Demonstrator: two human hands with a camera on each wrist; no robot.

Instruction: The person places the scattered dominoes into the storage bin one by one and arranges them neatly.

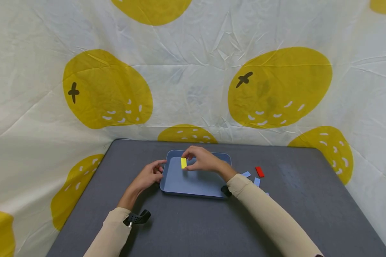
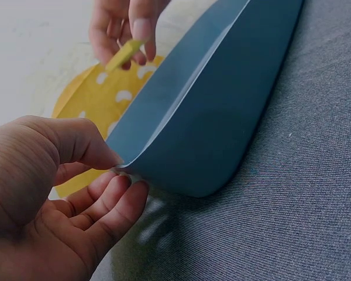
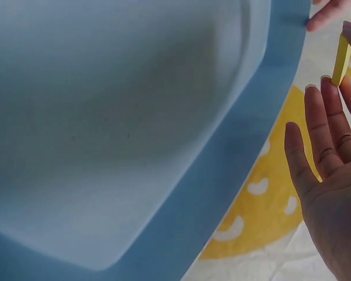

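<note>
A blue rectangular tray (image 1: 189,184) with raised sides lies on the dark cloth-covered table. At its left side my left hand (image 1: 148,175) pinches the rim; in the left wrist view the thumb is on the edge and the curled fingers are beneath it. Over the left part of the tray, my right hand (image 1: 205,160) pinches a small flat yellow block (image 1: 183,163) between thumb and fingertips. The right wrist view shows the same yellow block (image 3: 341,60) held by its two ends, the other fingers spread.
Right of the tray lie a red block (image 1: 259,172) and several light-blue blocks (image 1: 257,182), one partly hidden by the right sleeve (image 1: 270,210). Behind the table (image 1: 193,228) hangs a white cloth (image 1: 189,89) printed with yellow fruit shapes.
</note>
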